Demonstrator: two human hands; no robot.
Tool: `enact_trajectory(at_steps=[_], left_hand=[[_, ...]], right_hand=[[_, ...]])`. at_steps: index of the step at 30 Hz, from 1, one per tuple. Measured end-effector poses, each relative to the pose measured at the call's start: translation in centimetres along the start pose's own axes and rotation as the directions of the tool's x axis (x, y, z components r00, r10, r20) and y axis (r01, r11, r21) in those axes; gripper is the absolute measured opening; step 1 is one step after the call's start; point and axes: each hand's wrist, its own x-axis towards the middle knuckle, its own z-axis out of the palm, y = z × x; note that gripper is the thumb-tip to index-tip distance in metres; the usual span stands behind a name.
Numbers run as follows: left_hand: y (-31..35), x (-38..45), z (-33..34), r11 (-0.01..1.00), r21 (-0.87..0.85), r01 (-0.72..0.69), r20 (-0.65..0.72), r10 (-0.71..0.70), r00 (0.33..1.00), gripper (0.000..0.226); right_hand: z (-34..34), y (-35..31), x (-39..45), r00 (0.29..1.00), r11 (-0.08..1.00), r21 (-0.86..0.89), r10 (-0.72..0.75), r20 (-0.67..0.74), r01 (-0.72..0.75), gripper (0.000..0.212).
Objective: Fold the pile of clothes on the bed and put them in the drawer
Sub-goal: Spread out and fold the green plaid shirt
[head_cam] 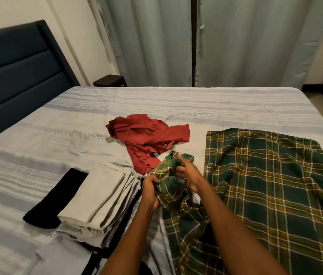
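A green and yellow plaid shirt (271, 187) lies spread over the right half of the bed (37, 147). Its left sleeve is bunched up off the sheet. My left hand (149, 190) grips the lower part of that sleeve. My right hand (189, 175) grips the sleeve's upper end, thumb pointing up. A crumpled red shirt (146, 138) lies just beyond my hands. To the left sits a stack of folded beige and grey clothes (99, 205), with a folded black garment (55, 197) beside it. No drawer is in view.
A dark blue padded headboard (12, 70) stands at the left. Grey-green curtains (236, 40) hang behind the bed. A small dark stool or table (110, 81) stands past the bed's far edge. Bare floor shows at the far right.
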Motion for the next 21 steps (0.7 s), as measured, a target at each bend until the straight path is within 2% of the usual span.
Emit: enact_trajectory(at_steps=[3, 5, 7, 10, 12, 14, 16, 18, 19, 21], left_hand=[[0.4, -1.5, -0.6, 0.998, 0.022, -0.051, 0.033, 0.05, 0.998, 0.021], [1.2, -2.2, 0.0, 0.998, -0.007, -0.057, 0.084, 0.057, 0.995, 0.035], [2.5, -2.8, 0.6, 0.998, -0.014, -0.055, 0.144, 0.056, 0.988, 0.059], [4.3, -3.1, 1.7, 0.996, -0.075, -0.044, 0.191, 0.058, 0.98, 0.076], [6.9, -4.2, 2.5, 0.987, -0.139, -0.085, 0.248, 0.117, 0.962, 0.082], [9.4, -4.5, 4.1, 0.974, -0.128, -0.185, 0.277, 0.214, 0.937, 0.078], [12.1, -5.9, 5.0, 0.96, -0.051, -0.277, 0.263, 0.28, 0.923, 0.058], [14.6, -6.7, 5.3, 0.922, 0.059, -0.382, 0.135, 0.372, 0.919, 0.027], [15.7, -6.9, 5.2, 0.894, 0.118, -0.432, 0.095, 0.423, 0.901, 0.021], [17.7, -7.8, 4.5, 0.841, 0.207, -0.5, 0.059, 0.499, 0.864, 0.024]], right_hand=[[1.7, -1.5, -0.1, 0.988, 0.986, 0.079, -0.143, -0.06, 0.148, 0.041], [2.7, -3.3, -1.0, 0.976, 0.973, 0.087, -0.211, -0.06, 0.216, 0.027], [3.5, -5.5, -2.5, 0.962, 0.954, 0.136, -0.273, 0.013, 0.269, 0.017], [3.6, -8.1, -4.5, 0.931, 0.922, 0.244, -0.34, 0.132, 0.302, 0.021], [3.9, -10.0, -6.8, 0.91, 0.907, 0.278, -0.372, 0.184, 0.315, 0.024], [3.5, -11.3, -7.1, 0.896, 0.905, 0.234, -0.4, 0.191, 0.354, 0.026], [4.1, -12.6, -8.5, 0.894, 0.911, 0.113, -0.412, 0.176, 0.397, 0.031], [5.4, -13.8, -9.7, 0.887, 0.889, -0.045, -0.448, 0.113, 0.455, 0.032], [6.2, -14.3, -10.0, 0.883, 0.876, -0.11, -0.462, 0.083, 0.469, 0.029], [8.1, -15.0, -10.7, 0.873, 0.853, -0.191, -0.483, 0.064, 0.486, 0.022]])
